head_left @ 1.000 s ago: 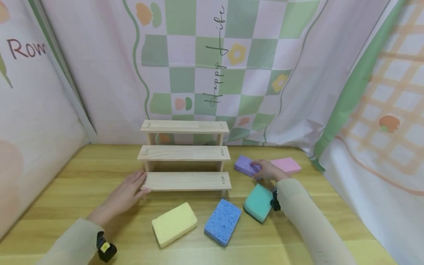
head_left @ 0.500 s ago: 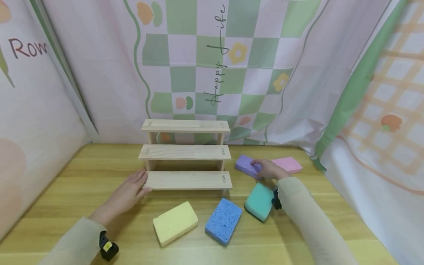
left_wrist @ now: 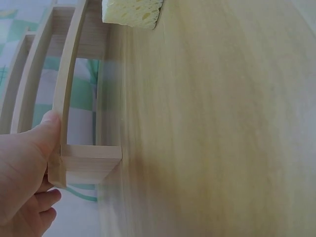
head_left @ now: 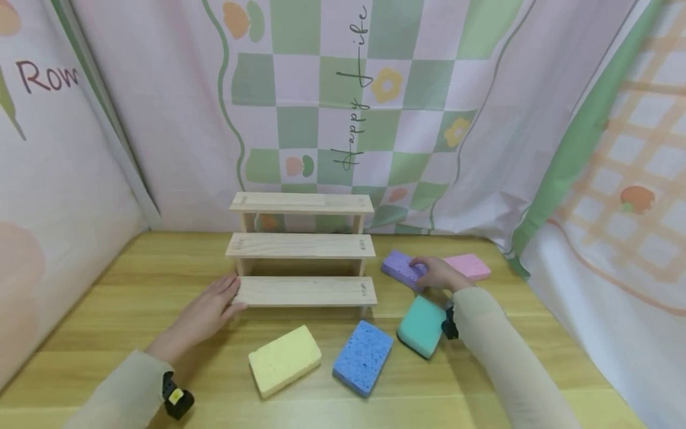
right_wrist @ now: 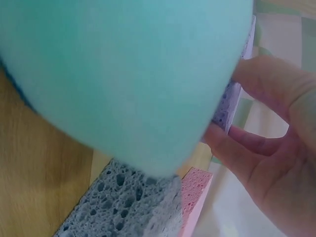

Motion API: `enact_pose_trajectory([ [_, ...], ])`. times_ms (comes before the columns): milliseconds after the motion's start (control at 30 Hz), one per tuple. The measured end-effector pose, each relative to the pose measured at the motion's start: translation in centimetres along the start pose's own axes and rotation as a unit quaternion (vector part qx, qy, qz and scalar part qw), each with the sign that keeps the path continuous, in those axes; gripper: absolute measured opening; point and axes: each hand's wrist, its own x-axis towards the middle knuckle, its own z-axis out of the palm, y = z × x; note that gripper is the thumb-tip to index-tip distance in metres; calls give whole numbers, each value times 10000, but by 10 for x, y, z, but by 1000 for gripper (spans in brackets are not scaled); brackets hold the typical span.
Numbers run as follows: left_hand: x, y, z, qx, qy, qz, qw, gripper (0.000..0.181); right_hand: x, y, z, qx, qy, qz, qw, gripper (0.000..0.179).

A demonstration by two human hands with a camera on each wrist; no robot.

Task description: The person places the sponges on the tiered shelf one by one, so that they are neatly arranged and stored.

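A pale wooden three-step rack (head_left: 305,291) stands on the table. My left hand (head_left: 206,313) holds the left end of its lowest step; in the left wrist view the thumb lies against the step's edge, with the fingers curled by the end. On the right, my right hand (head_left: 436,275) pinches a purple sponge (head_left: 399,267) between thumb and fingers. The sponge lies on the table beside the rack, partly covered by the hand. A pink sponge (head_left: 471,266) lies just behind that hand. Close to the right wrist is a teal sponge (head_left: 420,326), large in the right wrist view (right_wrist: 128,74).
A blue sponge (head_left: 363,357) and a yellow sponge (head_left: 285,361) lie in front of the rack. The right wrist view also has a grey sponge (right_wrist: 128,202), which the right arm hides from the head view. Patterned curtains (head_left: 300,83) enclose the back and sides.
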Motion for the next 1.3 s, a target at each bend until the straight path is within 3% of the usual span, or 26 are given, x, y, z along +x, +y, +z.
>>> enact_pose_trajectory([
  [167, 1, -1, 1, 12, 93, 27, 10000, 58, -2, 4, -4, 67, 32, 134, 9999, 55],
  [300, 1, -1, 1, 26, 167, 52, 9998, 58, -4, 6, -11, 13, 242, 28, 9997, 54],
  [633, -1, 0, 1, 24, 155, 33, 9999, 59, -15, 2, -39, 454, 846, -271, 9950, 53],
  [767, -1, 1, 0, 27, 136, -1, 9999, 58, -18, -5, -54, 169, 1203, -553, 9910, 46],
  [1000, -2, 1, 1, 56, 121, -27, 9999, 57, -23, -23, -80, 207, 1256, -677, 9896, 45],
  [1300, -2, 2, 0, 46, 129, -27, 9999, 57, -19, -41, -98, 232, 1481, -988, 9837, 46],
])
